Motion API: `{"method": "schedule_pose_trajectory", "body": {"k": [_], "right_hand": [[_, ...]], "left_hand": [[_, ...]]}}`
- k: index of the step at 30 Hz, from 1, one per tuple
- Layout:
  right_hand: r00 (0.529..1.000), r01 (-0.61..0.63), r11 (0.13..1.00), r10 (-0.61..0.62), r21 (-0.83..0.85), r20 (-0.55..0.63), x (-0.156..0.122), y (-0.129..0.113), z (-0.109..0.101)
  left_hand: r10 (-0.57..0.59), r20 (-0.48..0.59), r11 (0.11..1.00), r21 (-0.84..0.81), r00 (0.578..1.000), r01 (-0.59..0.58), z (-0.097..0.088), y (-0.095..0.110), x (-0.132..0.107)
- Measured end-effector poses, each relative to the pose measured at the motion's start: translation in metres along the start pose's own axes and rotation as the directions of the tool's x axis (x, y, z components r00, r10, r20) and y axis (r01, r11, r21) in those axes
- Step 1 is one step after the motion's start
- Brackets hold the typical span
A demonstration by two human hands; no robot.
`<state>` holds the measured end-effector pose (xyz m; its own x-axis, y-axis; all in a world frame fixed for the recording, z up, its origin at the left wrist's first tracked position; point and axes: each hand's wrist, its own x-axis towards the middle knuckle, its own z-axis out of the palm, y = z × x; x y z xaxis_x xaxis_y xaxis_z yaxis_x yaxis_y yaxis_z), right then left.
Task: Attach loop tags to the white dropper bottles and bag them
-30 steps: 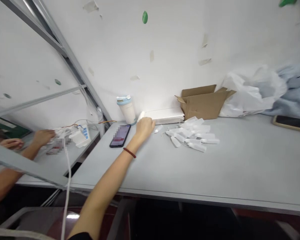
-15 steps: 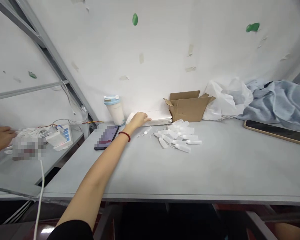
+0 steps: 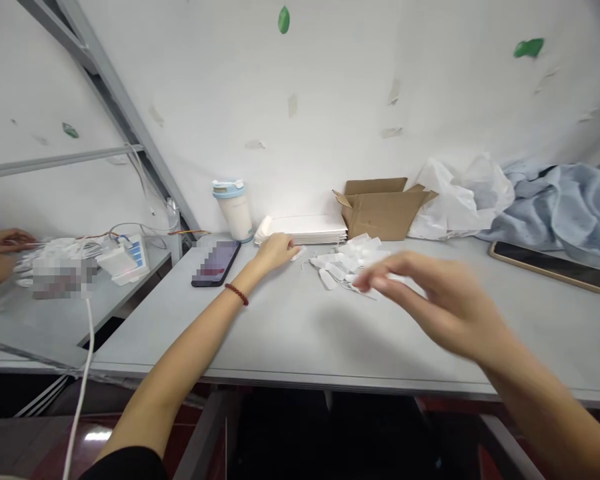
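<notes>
Grey desk (image 3: 280,347): left hand (image 3: 275,252) left of tube pile (image 3: 359,249), grip unclear; right hand (image 3: 437,303) before it, fingers slightly parted. Likely reaching; calls for fine pinch.

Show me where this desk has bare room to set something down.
Bare: the front of the desk between left arm and right hand, and its right front, before the tan-rimmed phone. Crowded: around the cup, white stack, carton and white tubes.

Just 1 head cam, fwd + down from behind L hand (image 3: 277,252) & R hand (image 3: 443,303), worktop (image 3: 280,343) close, wall (image 3: 340,67) beyond em.
</notes>
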<state>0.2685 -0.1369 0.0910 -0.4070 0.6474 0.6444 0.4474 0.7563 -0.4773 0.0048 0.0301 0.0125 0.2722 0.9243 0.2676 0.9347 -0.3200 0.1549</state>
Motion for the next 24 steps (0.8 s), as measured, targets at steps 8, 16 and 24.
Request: {"method": "schedule_pose_trajectory", "body": {"k": [8,16,24], "right_hand": [[0.989,-0.147,0.986,0.146,-0.074,-0.012,0.047,0.104,0.075],[0.982,0.187,0.883,-0.166,-0.431,0.086,0.018,0.110,0.102],[0.995,0.047,0.910,-0.005,-0.411,0.103,0.021,0.116,0.098]], "left_hand": [[-0.040,0.106,0.980,-0.188,0.994,0.059,0.008,0.007,-0.024],[0.273,0.106,0.730,-0.670,0.956,-0.134,-0.032,0.052,-0.052],[0.105,-0.092,0.740,-0.658,0.990,-0.140,-0.032,0.054,-0.052]]}}
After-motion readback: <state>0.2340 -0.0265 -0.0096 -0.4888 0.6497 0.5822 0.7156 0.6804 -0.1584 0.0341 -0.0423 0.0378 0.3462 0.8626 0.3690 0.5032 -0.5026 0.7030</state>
